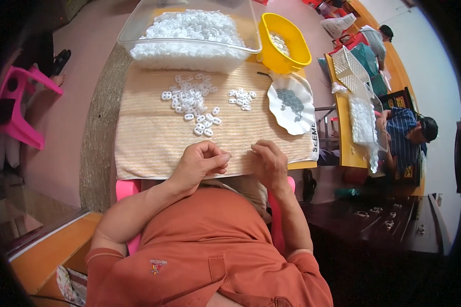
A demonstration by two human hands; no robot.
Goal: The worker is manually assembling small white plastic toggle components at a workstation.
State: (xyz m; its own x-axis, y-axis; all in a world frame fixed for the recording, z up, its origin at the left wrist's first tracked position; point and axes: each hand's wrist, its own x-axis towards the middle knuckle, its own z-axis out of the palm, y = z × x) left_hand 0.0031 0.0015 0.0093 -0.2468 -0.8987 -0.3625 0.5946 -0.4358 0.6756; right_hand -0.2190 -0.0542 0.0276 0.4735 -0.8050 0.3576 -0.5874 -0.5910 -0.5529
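Note:
My left hand (204, 162) is at the near edge of the cloth-covered table, thumb and fingertips pinched together. Whatever it holds, if anything, is too small to make out. Just to the right, my right hand (271, 165) is curled, its fingertips turned toward the left hand and apart from it. Beyond the left hand lies a loose pile of white oval plastic pieces with two holes (189, 97). A smaller group of white pieces (242, 98) sits to its right. Past the right hand, a white wavy-edged plate (305, 118) holds many tiny grey pieces (290, 102).
A large clear bin (189, 62) heaped with white pieces stands at the table's far side. Beside it is a yellow basin (298, 59) with pale pieces inside. A pink stool (18, 110) is on the floor at left. Other people sit at a table (347, 146) on the right.

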